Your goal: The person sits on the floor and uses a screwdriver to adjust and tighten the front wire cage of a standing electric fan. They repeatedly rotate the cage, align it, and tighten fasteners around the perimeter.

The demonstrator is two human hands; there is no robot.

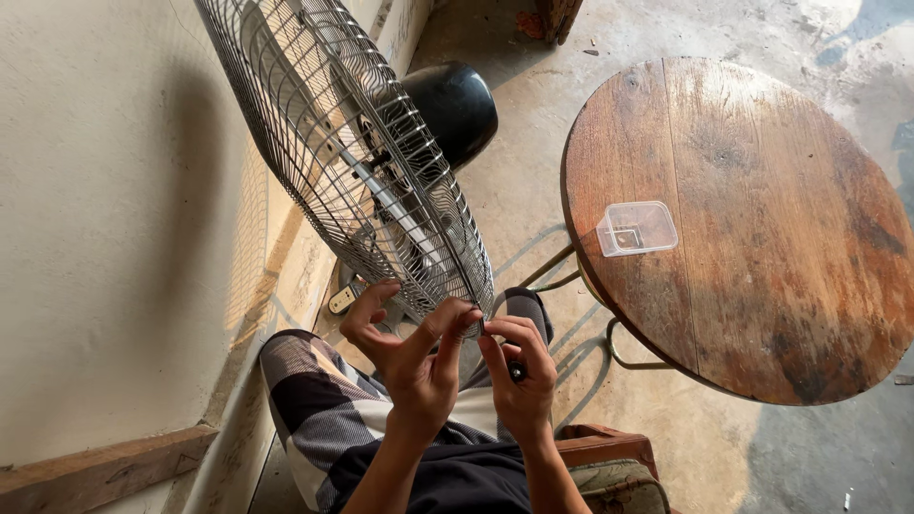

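A round wooden table [762,228] stands on the concrete floor, with a small clear plastic box [637,228] near its left edge. Left of it a fan with a wire guard [352,162] and a black motor housing [455,107] leans by the wall. At the guard's lower rim, the left hand [409,357] pinches the wire with thumb and forefinger. The right hand [519,366], touching it, grips a small dark tool [515,371], perhaps a screwdriver.

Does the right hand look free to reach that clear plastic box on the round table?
Probably yes. The clear plastic box sits alone near the round table edge, nothing between, but the right hand is pinching something small.
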